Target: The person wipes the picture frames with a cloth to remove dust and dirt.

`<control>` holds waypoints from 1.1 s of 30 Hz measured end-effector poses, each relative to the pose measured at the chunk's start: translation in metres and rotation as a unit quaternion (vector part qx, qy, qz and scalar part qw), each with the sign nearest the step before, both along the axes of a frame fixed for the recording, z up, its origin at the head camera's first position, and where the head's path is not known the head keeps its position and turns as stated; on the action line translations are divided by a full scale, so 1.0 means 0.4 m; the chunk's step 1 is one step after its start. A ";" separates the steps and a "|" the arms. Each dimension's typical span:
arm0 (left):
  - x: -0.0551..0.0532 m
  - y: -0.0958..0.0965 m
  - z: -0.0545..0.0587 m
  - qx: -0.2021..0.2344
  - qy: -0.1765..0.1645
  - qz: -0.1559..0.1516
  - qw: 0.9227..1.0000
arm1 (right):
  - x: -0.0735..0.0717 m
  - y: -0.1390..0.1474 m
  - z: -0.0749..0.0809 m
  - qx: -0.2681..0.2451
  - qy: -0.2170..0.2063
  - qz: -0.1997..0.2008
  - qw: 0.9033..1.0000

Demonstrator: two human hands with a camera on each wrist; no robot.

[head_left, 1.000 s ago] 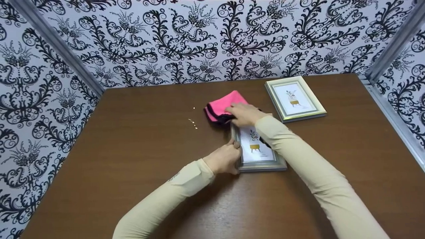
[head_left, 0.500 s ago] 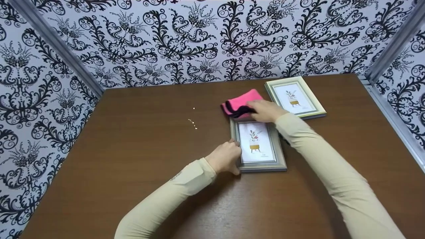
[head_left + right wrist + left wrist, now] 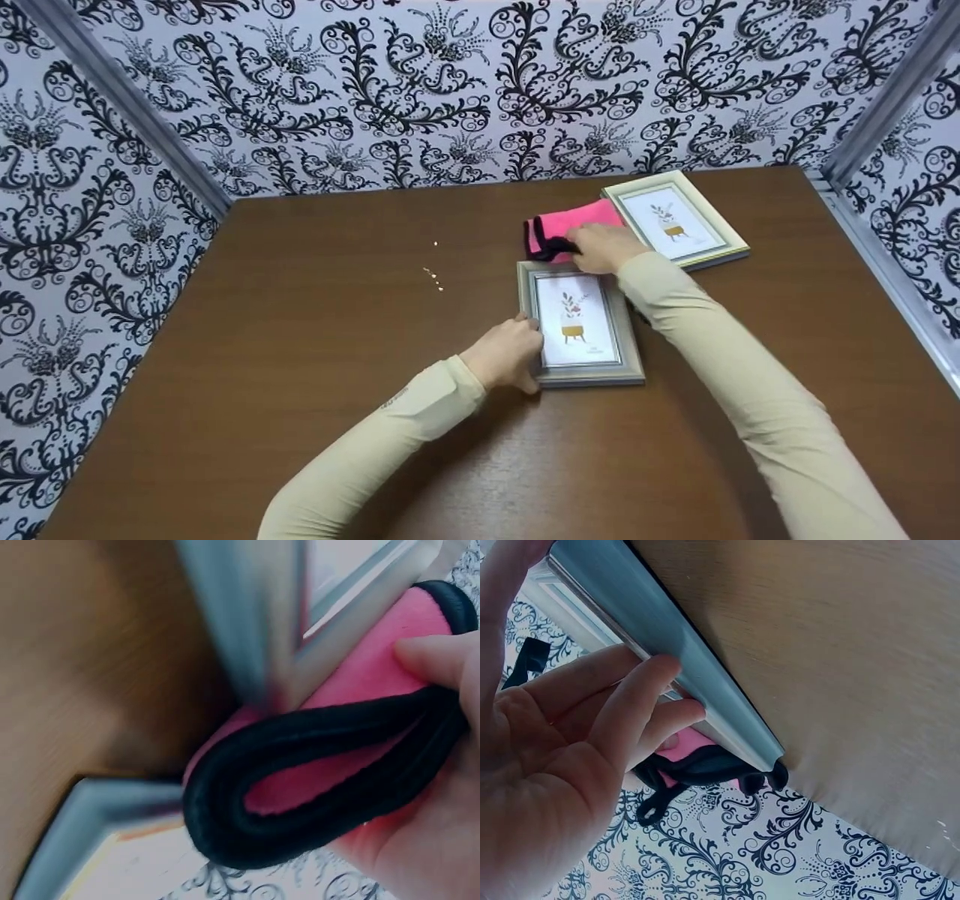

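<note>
A picture frame [image 3: 628, 352] with a potted-plant print lies flat on the table, near the middle. My left hand [image 3: 506, 352] holds its left edge; in the left wrist view the fingers [image 3: 656, 679] curl over the frame's blue-grey side [image 3: 675, 637]. Along the far edge of this frame, my right hand [image 3: 606, 247] grips a folded pink cloth [image 3: 574, 219] with black trim. The right wrist view shows the cloth [image 3: 360, 675] doubled into a loop, pinched by thumb and fingers, against the frame's corner.
Behind and to the right lies a second picture frame [image 3: 724, 225] with a similar print, close beside the cloth. Small bright specks [image 3: 435, 279] dot the brown table [image 3: 322, 300] on the left. Patterned walls [image 3: 420, 90] with metal posts enclose the back and sides.
My right hand has carried the cloth rightward along the frame's far edge, uncovering the print. The left hand stays on the frame's left edge.
</note>
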State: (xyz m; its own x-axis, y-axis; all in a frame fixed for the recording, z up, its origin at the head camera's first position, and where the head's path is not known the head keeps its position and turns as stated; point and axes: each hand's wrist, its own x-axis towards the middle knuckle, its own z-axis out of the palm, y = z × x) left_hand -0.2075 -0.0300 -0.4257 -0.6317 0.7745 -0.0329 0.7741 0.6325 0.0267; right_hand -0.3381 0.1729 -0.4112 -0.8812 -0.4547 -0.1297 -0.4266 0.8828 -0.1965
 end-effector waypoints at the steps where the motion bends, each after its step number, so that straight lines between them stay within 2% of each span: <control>1: -0.001 -0.002 0.001 0.002 0.000 -0.001 1.000 | 0.002 -0.017 0.003 0.007 -0.003 -0.004 1.000; 4: -0.004 -0.005 0.000 0.008 0.002 -0.005 1.000 | 0.008 -0.068 0.004 0.028 -0.002 -0.005 1.000; 8: -0.004 -0.004 -0.003 0.011 0.004 -0.013 1.000 | 0.016 -0.124 -0.003 0.029 0.026 0.035 0.999; 13: -0.002 0.002 -0.005 0.004 0.021 -0.014 1.000 | 0.020 -0.156 -0.020 -0.046 0.051 0.092 0.993; 18: -0.001 0.009 -0.012 -0.008 0.042 -0.013 0.999 | 0.015 -0.135 -0.034 -0.128 0.038 0.112 0.985; 22: 0.000 0.015 -0.012 -0.010 0.045 -0.009 0.999 | 0.005 -0.099 -0.033 -0.160 0.011 0.103 0.982; 25: 0.002 0.017 -0.009 -0.009 0.039 -0.004 0.999 | -0.003 -0.068 -0.026 -0.161 -0.014 0.083 0.983; 29: 0.002 0.013 -0.004 -0.008 0.031 0.003 0.999 | -0.009 -0.030 -0.009 -0.129 -0.040 0.035 0.990; 33: 0.000 0.006 0.000 -0.010 0.025 0.007 1.000 | -0.010 -0.008 0.005 -0.087 -0.046 -0.009 0.995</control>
